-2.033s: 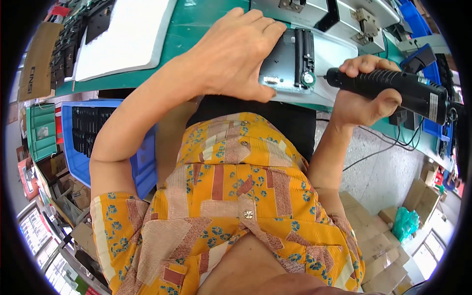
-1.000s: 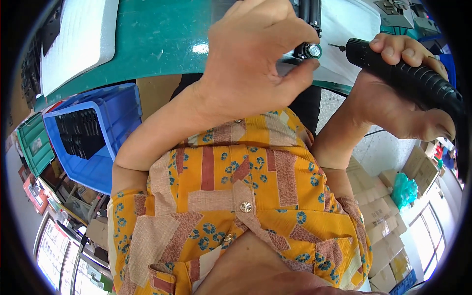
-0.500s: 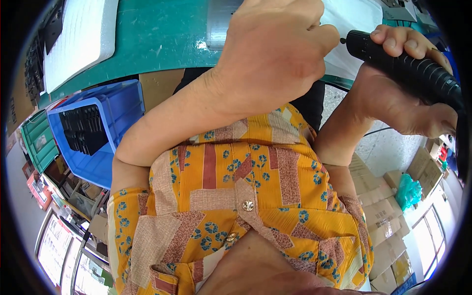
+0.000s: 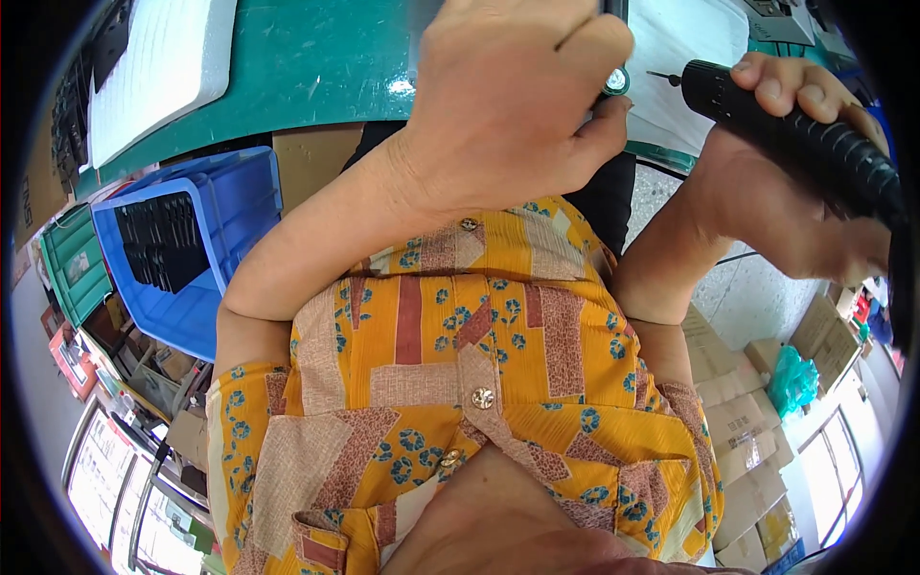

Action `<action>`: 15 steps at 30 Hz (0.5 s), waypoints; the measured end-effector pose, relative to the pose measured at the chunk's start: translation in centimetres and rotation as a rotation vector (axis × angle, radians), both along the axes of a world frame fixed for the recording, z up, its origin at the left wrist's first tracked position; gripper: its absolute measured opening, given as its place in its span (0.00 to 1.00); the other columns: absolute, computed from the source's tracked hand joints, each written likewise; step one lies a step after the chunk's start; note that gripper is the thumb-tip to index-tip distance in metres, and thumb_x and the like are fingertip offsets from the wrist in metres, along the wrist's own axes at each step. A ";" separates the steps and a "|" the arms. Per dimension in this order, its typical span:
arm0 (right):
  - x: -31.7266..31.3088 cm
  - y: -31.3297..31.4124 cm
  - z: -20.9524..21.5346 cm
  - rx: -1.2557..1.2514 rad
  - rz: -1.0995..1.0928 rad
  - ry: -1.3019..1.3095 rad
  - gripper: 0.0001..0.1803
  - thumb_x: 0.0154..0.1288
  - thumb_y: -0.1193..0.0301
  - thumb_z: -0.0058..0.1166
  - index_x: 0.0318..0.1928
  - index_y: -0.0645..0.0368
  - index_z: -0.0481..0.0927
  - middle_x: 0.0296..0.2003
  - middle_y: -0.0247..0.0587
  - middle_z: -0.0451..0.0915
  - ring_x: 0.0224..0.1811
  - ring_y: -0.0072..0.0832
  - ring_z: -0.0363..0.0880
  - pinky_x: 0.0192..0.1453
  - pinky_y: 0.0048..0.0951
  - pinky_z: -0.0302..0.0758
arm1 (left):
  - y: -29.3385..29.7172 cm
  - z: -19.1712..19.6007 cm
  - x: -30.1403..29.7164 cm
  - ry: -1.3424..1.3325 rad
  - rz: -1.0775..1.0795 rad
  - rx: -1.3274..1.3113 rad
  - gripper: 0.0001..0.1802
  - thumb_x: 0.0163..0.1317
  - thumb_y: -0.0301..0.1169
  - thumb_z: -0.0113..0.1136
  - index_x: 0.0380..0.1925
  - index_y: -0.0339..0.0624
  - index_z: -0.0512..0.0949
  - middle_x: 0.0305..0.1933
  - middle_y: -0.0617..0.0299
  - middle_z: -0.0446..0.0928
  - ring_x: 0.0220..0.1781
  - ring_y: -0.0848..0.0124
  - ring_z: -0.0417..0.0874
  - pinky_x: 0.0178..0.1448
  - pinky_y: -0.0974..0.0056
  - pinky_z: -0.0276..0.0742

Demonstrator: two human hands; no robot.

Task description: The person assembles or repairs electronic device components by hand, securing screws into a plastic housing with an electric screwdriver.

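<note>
My left hand (image 4: 517, 105) is closed, its back turned up, above the near edge of the green table. Between its thumb and forefinger shows a small round piece (image 4: 616, 81) with a shiny middle and dark rim. The palm side is hidden, along with most of what it grips. A dark strip (image 4: 616, 11) stands out beyond the fingers. My right hand (image 4: 795, 144) is wrapped round a black electric screwdriver (image 4: 757, 110), tilted with its head to the left. Its thin bit (image 4: 661, 75) points at the round piece, a small gap away.
The green table (image 4: 316, 67) carries a white foam sheet (image 4: 168, 72) at left and a white sheet (image 4: 685, 57) at right. Below left, a blue bin (image 4: 172, 321) holds several black parts (image 4: 163, 244). Cardboard boxes (image 4: 738, 431) and a teal bag (image 4: 793, 379) are at lower right.
My left hand has shifted slightly left and its thumb has moved down, bringing the round piece into view. The screwdriver has moved slightly right, and its bit now shows.
</note>
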State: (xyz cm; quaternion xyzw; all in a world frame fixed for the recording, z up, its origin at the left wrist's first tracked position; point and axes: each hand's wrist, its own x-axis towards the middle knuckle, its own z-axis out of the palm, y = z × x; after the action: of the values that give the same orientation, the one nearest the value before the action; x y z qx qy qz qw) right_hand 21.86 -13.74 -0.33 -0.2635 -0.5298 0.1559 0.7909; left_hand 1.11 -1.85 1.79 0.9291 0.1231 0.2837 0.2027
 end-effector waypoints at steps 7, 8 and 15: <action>-1.4 0.6 0.0 0.022 -0.047 0.040 0.51 0.58 0.19 0.46 0.52 0.58 0.81 0.39 0.52 0.80 0.35 0.43 0.80 0.43 0.52 0.79 | -0.2 -1.0 -0.3 -0.125 0.079 -0.102 0.15 0.43 0.31 0.71 0.28 0.44 0.74 0.31 0.57 0.69 0.35 0.56 0.71 0.39 0.54 0.63; -1.5 0.8 0.0 0.024 -0.057 0.045 0.51 0.58 0.19 0.46 0.52 0.58 0.80 0.39 0.52 0.80 0.35 0.43 0.80 0.43 0.52 0.79 | -0.3 -1.2 -0.2 -0.143 0.083 -0.074 0.14 0.44 0.31 0.71 0.28 0.44 0.74 0.31 0.57 0.69 0.35 0.56 0.71 0.39 0.54 0.63; -2.3 1.4 0.1 0.036 -0.089 0.061 0.52 0.60 0.20 0.44 0.51 0.60 0.80 0.39 0.53 0.80 0.34 0.44 0.81 0.42 0.53 0.80 | -0.8 -2.2 0.5 -0.095 0.147 -0.108 0.12 0.44 0.28 0.70 0.24 0.44 0.74 0.28 0.58 0.69 0.35 0.57 0.73 0.39 0.55 0.64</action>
State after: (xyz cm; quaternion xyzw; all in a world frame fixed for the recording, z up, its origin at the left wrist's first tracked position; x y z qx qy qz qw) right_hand 19.58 -12.30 -0.18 -0.2677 -0.4960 0.1188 0.8174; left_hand 1.62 -2.70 -0.39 0.8909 0.1963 0.3342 0.2369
